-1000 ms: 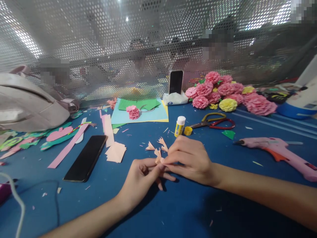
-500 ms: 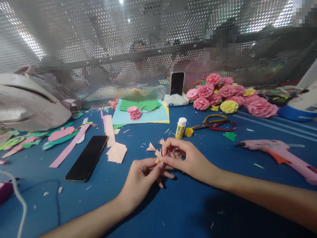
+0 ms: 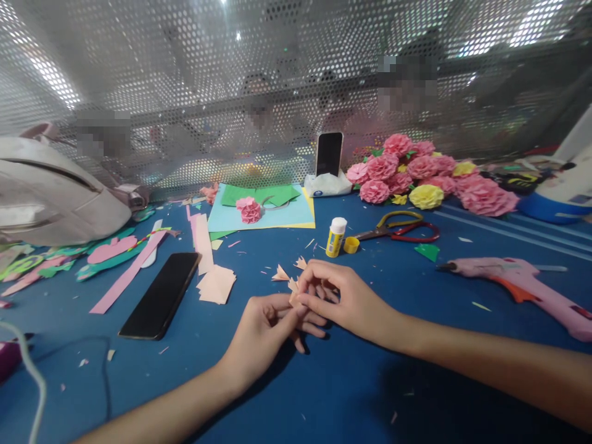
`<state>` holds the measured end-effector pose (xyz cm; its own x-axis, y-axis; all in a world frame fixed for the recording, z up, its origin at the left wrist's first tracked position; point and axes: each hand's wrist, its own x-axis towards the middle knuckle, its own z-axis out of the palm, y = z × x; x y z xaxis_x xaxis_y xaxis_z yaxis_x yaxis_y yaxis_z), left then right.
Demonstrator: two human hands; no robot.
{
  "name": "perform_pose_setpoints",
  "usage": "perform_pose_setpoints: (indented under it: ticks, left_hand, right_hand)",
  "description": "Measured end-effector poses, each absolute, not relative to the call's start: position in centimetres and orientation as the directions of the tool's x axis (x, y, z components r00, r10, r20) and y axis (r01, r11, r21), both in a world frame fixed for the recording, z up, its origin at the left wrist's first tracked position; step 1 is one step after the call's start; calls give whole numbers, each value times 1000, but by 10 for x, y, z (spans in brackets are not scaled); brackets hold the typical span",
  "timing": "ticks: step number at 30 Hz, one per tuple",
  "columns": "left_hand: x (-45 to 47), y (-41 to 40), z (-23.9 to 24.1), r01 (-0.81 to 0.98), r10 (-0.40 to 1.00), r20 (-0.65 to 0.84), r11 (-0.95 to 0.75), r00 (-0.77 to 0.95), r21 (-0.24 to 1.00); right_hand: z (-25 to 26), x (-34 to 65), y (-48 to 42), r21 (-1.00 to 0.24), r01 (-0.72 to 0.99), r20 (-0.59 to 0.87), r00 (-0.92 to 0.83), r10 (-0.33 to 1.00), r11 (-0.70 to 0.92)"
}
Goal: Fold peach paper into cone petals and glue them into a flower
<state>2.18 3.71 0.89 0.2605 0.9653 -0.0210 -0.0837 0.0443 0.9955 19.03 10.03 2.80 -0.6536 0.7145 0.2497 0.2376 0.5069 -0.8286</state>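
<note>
Blue surface (image 3: pixel 351 382), littered with scraps. Right hand (image 3: pixel 345 299) and left hand (image 3: pixel 263 333) meet near its middle, fingertips of both pinched narrow on one peach paper piece (image 3: pixel 293 290), held just above the surface. Loose cut pieces (image 3: pixel 280 273) lie just behind.

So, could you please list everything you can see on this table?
folded paper piece: one, peach, pinched between both hands
cut paper bits: a few, peach, just beyond the hands
glue stick: one, yellow, upright, centre
scissors: one, yellow and red handles, beside glue stick
glue gun: one, pink, right
flat phone: one, black, left
upright phone: one, black, far centre
paper flowers: heap, pink and yellow, far right
bag: one, pale, far left
table: one, blue
left hand: one, pinching the piece
right hand: one, pinching the piece
</note>
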Motion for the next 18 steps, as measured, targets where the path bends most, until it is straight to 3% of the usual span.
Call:
perform_pose_setpoints:
  ticks: [5,10,18]
  left_hand:
    - [22,37,10,-98,963,-20,48,267,994]
    - [23,36,9,-97,967,-18,44,253,994]
    - [23,34,9,-65,965,-21,40,263,997]
  right_hand:
    - [24,192,100,-816,183,313,-658,685,549]
    - [28,196,102,-716,132,469,-637,612,686]
    - [32,195,102,-659,195,452,-669,590,727]
